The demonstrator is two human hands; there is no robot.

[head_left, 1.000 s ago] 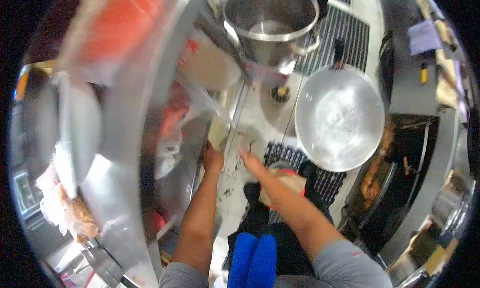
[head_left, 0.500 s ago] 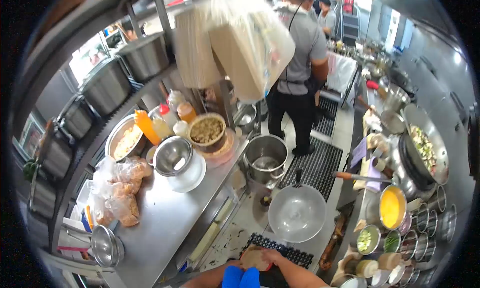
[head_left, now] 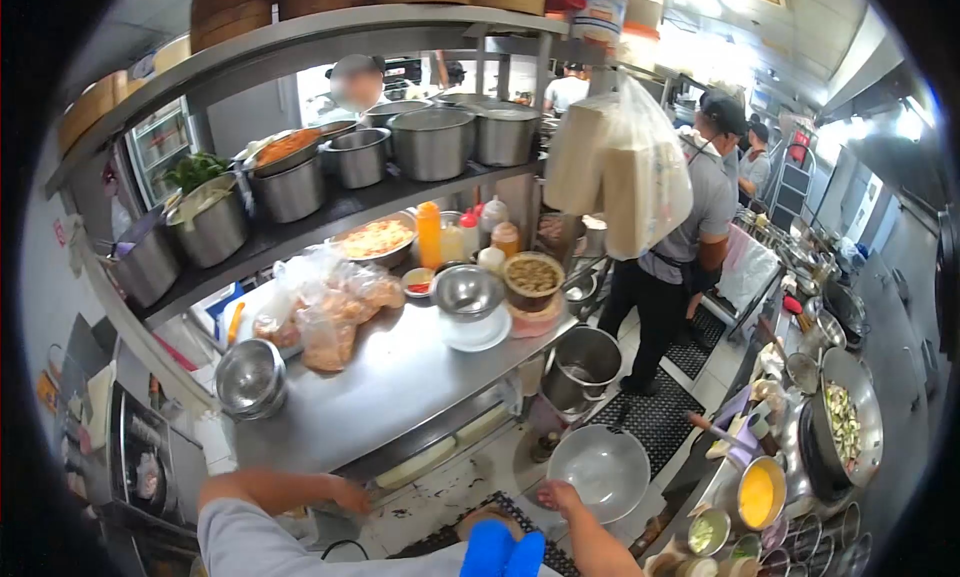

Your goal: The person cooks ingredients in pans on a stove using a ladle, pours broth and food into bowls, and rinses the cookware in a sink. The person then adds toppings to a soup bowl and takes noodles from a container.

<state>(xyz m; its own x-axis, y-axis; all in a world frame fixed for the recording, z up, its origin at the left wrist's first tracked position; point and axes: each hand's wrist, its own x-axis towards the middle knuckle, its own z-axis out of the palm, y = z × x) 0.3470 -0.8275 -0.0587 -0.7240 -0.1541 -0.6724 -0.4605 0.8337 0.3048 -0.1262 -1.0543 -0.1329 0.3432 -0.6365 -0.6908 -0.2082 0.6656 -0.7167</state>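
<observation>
My left hand (head_left: 350, 496) is stretched out near the front edge of the steel counter (head_left: 310, 442); its fingers are smeared, and I see nothing held. My right hand (head_left: 559, 495) is at the near rim of a large translucent bowl (head_left: 598, 469), fingers loosely bent, with nothing visible in them; whether it touches the rim I cannot tell. Between my hands, low in front of me, is a round tan object with a reddish rim (head_left: 470, 522), partly hidden by two blue padded shapes (head_left: 490, 550). Neither hand is on it.
On the counter are bagged food (head_left: 335, 327), steel bowls (head_left: 250, 375) and sauce bottles (head_left: 428, 235). Steel pots (head_left: 432, 142) line the shelf. A tall pot (head_left: 582, 362) is on the floor side. A person (head_left: 700, 207) stands ahead. Right: a wok (head_left: 868, 427) and yellow liquid (head_left: 757, 495).
Both hands have come off the round tan object and spread apart, left hand leftward, right hand towards the translucent bowl. The view has swung left and up, showing more shelf and counter.
</observation>
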